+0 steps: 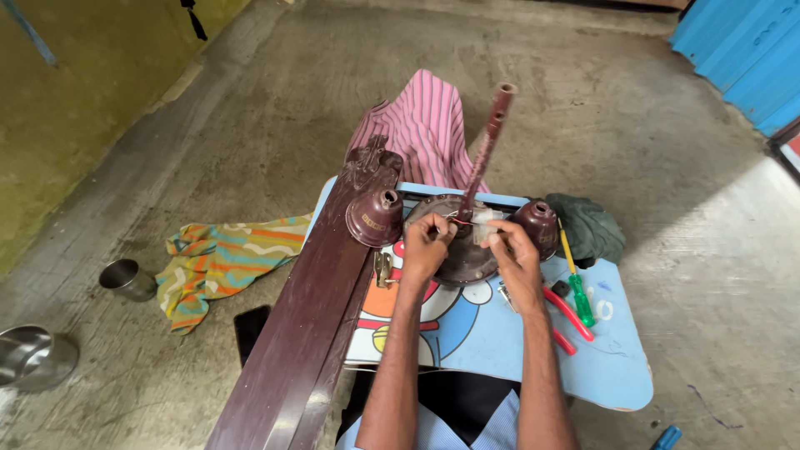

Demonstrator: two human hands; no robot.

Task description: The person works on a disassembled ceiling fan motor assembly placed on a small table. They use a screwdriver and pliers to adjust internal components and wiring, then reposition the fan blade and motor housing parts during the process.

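Note:
A dark brown ceiling fan motor point(462, 258) lies on a small blue table point(617, 375), its downrod point(486, 146) rising from the middle. My left hand point(425, 246) pinches thin red and white wires point(462, 221) at the rod's base. My right hand point(510, 250) holds a small pale block point(485, 227) joined to those wires. Two brown canopy cups point(375, 218) point(537, 225) sit on either side of the motor. Long brown fan blades point(304, 333) lean across the table's left edge.
Red-handled pliers point(571, 317) and a green and yellow screwdriver point(577, 287) lie to the right of my hands. A dark green cloth point(590, 227), a striped pink cloth point(425, 125), a colourful cloth point(221, 258) and steel cups point(127, 279) point(33, 357) sit on the concrete floor.

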